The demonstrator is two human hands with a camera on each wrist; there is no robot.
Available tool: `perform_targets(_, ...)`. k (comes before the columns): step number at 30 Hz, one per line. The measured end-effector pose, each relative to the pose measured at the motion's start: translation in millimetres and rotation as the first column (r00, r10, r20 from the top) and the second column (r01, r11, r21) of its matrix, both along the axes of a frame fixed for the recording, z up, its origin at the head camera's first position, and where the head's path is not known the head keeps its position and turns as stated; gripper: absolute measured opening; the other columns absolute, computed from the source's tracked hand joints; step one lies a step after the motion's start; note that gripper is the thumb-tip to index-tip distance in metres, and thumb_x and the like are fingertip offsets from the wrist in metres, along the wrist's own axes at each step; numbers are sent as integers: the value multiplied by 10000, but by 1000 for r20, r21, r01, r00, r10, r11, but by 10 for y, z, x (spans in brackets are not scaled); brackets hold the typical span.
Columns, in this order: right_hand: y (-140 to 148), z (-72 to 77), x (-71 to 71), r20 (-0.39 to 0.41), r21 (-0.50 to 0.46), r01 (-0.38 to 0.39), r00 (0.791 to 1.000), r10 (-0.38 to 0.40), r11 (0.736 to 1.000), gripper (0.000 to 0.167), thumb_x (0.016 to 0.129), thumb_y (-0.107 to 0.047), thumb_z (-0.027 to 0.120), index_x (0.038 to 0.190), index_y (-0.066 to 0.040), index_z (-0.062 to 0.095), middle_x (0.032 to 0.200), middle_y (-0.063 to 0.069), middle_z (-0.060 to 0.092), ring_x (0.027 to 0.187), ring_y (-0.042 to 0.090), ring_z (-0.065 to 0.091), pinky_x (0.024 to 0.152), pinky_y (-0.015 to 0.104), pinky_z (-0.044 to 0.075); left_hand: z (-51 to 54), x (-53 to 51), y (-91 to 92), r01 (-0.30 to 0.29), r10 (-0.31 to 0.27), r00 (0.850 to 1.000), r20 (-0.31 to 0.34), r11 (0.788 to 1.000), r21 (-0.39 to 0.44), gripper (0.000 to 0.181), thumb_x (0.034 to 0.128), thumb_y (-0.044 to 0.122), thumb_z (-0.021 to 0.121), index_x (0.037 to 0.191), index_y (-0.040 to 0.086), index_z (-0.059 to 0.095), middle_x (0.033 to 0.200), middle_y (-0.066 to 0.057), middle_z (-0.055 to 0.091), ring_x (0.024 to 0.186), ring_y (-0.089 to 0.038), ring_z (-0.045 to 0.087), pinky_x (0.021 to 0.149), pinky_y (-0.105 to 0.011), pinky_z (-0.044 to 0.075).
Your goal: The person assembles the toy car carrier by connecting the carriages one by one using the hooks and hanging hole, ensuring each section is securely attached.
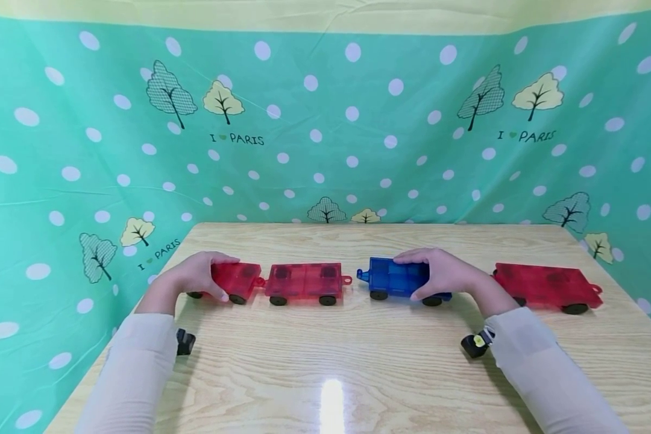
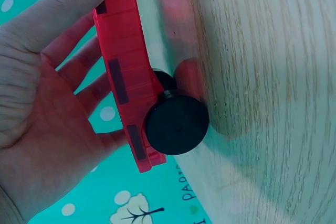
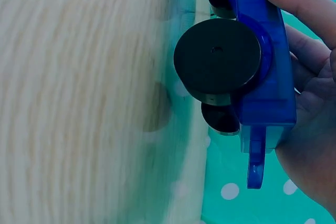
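My left hand (image 1: 194, 274) grips a red see-through toy train car (image 1: 243, 278) with black wheels, thumb on the near side and fingers over the far side. Its right end meets the hook of a second red car (image 1: 305, 278), which has a ring (image 1: 347, 280) at its right end. A blue car (image 1: 385, 278) is held by my right hand (image 1: 449, 276), thumb near and fingers far. Its hook (image 1: 362, 275) points left, a short gap from that ring. In the right wrist view, a flat blue tab (image 3: 256, 161) sticks out of the blue car's other end.
Another red car (image 1: 548, 286) stands to the right, its left end partly behind my right wrist. Black wrist devices (image 1: 474, 345) hang below both wrists. The wood-grain table (image 1: 282, 355) ends at a green dotted cloth (image 1: 325, 150) behind and at the sides.
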State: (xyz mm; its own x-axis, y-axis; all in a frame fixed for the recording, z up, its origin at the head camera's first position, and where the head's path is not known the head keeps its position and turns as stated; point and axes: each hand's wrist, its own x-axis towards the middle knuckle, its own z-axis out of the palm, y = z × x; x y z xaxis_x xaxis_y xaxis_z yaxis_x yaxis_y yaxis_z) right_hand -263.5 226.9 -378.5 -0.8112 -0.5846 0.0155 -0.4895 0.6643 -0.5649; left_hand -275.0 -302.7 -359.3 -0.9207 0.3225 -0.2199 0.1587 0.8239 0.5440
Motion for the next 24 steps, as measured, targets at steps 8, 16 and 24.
perform_targets(8, -37, -11, 1, 25, -7, -10, 1000, 10, 1000, 768, 684, -297, 902, 1365, -134, 587, 1434, 125, 497, 1349, 411, 380, 1032, 597, 351, 9, -4, 15, -1, 1, 1000, -4, 1000, -20, 935, 602, 258, 946, 1403, 45, 512, 1235, -186, 550, 1080, -356, 505, 748, -380, 546)
perform_targets(16, -55, -41, -2, 60, -15, -6, 998, 7, 1000, 766, 684, -309, 901, 1355, -108, 591, 1426, 138, 499, 1350, 411, 374, 1047, 586, 341, 53, 56, 89, 40, -43, 997, -67, 998, -38, 909, 629, 222, 932, 1411, 45, 504, 1358, -213, 503, 1192, -408, 458, 834, -452, 537)
perform_targets(24, -63, -40, 17, 81, -8, -2, 997, 2, 1000, 757, 703, -283, 893, 1366, -99, 579, 1432, 146, 488, 1349, 419, 365, 1038, 593, 348, 106, 123, 226, 129, -132, 973, -190, 991, -29, 761, 688, 188, 892, 1353, 24, 560, 1363, -182, 535, 1274, -415, 430, 973, -545, 438)
